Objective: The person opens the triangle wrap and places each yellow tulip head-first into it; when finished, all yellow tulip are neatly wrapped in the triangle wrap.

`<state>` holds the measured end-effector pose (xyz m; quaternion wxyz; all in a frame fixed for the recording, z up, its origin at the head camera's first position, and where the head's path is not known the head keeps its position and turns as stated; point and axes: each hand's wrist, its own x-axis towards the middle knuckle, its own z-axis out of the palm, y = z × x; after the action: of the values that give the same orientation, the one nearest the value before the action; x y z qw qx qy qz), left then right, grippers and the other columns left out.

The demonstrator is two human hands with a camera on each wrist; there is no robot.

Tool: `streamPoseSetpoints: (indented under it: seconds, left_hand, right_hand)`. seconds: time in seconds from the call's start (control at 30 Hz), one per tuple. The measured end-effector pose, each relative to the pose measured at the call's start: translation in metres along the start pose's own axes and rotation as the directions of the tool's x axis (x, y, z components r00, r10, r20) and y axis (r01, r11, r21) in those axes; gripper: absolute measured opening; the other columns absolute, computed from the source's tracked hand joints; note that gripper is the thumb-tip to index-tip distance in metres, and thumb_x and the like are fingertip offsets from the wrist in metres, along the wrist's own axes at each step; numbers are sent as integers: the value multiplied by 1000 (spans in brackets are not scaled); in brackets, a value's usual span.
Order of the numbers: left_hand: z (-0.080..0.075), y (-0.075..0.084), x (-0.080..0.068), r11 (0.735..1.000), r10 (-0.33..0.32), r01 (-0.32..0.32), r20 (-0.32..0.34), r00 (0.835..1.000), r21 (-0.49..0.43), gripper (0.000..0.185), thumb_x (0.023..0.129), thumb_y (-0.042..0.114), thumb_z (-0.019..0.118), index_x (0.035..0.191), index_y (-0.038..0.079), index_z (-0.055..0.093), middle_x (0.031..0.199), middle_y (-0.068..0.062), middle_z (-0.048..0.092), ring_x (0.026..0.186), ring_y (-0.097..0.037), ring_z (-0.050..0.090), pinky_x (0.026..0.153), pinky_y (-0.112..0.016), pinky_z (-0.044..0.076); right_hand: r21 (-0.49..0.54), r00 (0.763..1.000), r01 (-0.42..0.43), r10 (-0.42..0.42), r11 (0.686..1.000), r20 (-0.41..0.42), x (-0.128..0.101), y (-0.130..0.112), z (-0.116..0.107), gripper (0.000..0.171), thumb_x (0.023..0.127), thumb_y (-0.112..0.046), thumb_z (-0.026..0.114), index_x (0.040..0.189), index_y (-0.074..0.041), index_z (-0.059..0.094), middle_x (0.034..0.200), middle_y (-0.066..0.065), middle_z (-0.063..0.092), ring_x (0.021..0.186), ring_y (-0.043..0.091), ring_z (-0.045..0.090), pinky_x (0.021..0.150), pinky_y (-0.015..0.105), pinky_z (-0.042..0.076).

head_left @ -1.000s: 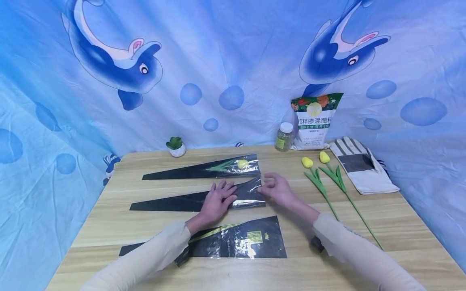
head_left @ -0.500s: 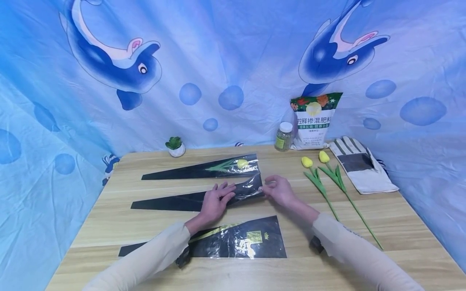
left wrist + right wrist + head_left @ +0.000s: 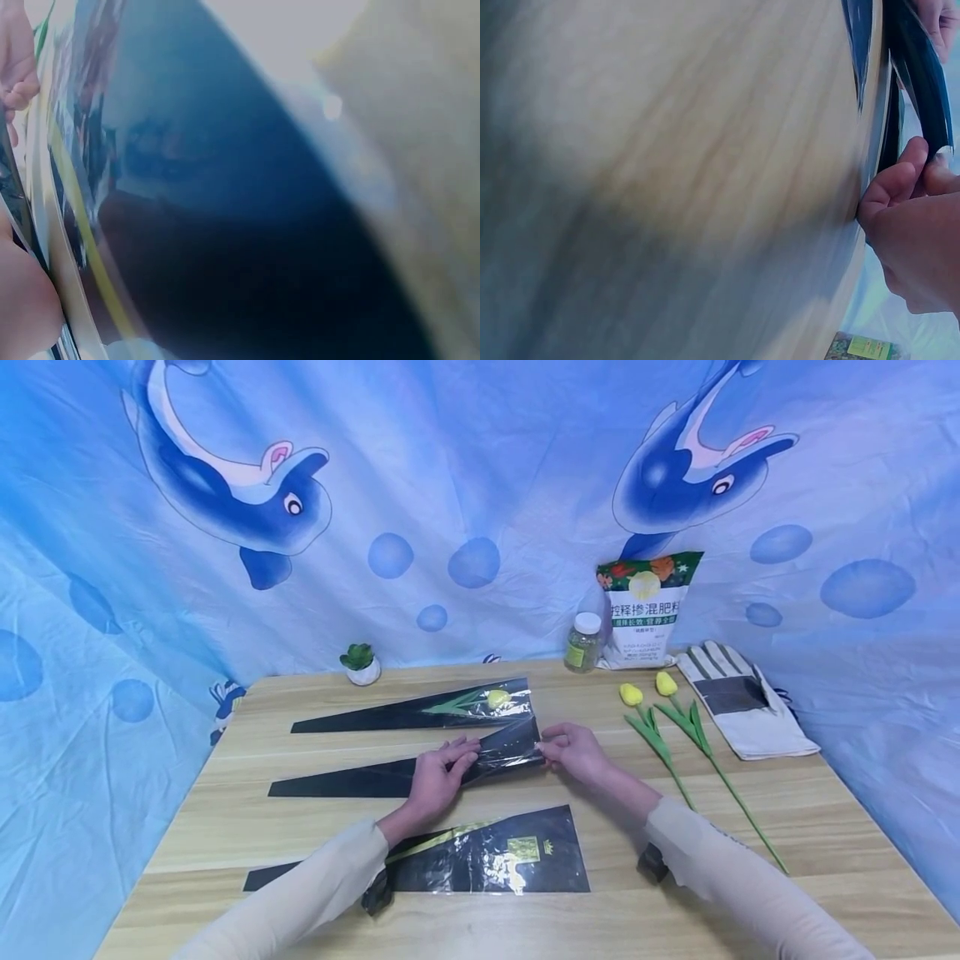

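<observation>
Nearest the camera: near sleeve [image 3: 480, 860], a black and clear plastic flower wrap, lies flat on the table [image 3: 787, 827], with the left forearm crossing its narrow end.

Next row back: middle sleeve [image 3: 360, 777], same kind, narrow tip pointing left. Left hand [image 3: 437, 770] has fingers curled onto the sleeve partway along and grips the film. Right hand [image 3: 572, 750] pinches the wide open end between thumb and fingertips; the right wrist view shows that edge [image 3: 922, 97] lifted off the wood above the thumb. The wide end looks creased and raised; the rest sits on the table. Left wrist view is mostly dark glossy film, too blurred for detail.

Right of the hands: two tulips [image 3: 660, 727], yellow heads away from the camera, stems running toward the near right edge, well apart from the right hand.

Behind the middle sleeve: far sleeve [image 3: 420, 710] with a yellow tulip inside, flat.

Back edge: small potted plant [image 3: 360, 663] at left; jar [image 3: 584, 642] just beside a fertilizer bag [image 3: 647, 608]; work glove [image 3: 738, 703] lying at far right. Blue dolphin cloth [image 3: 465, 485] behind everything.
</observation>
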<state>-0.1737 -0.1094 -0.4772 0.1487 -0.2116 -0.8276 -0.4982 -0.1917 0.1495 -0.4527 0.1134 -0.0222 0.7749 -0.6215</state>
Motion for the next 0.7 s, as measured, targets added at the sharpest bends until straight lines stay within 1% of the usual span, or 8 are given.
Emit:
streamPoseSetpoints:
  seconds: [0.17,0.3,0.43,0.6,0.7]
  left_hand:
    - [1,0,0,998,1,-3,37,999,61,27,89,8,76,114,-1,74,120,-14,69,120,-37,59,108,-52,39]
    - [3,0,1,996,6,-10,47,999,91,25,88,7,77,111,0,76,118,-14,70,119,-35,61,107,-52,40]
    - [4,0,2,998,-4,3,28,1000,66,18,89,5,75,106,1,78,114,-14,71,117,-36,62,106,-51,41]
    - [3,0,3,1000,-26,26,7,1000,5,18,90,5,74,107,0,77,115,-15,70,117,-37,62,103,-49,45]
    - [2,-1,4,998,-58,58,3,998,-30,19,92,6,72,109,1,76,117,-13,70,118,-32,62,103,-43,45]
  right_hand:
    - [5,1000,-12,12,1000,6,-1,0,-1,42,93,2,66,129,16,49,87,14,70,72,19,67,70,29,58]
    - [25,1000,-15,15,1000,5,-2,1,0,42,92,2,66,128,16,50,86,14,70,72,19,66,69,28,58]
    - [33,1000,-15,15,999,3,-1,1,1,42,93,2,66,128,16,49,85,14,70,71,18,65,67,27,57]
    - [41,1000,-8,7,999,18,0,4,0,43,94,0,65,130,16,48,86,15,71,72,19,66,68,29,58]
    - [41,1000,-4,2,999,30,2,5,-2,41,96,0,63,130,16,48,86,16,71,73,19,67,70,30,58]
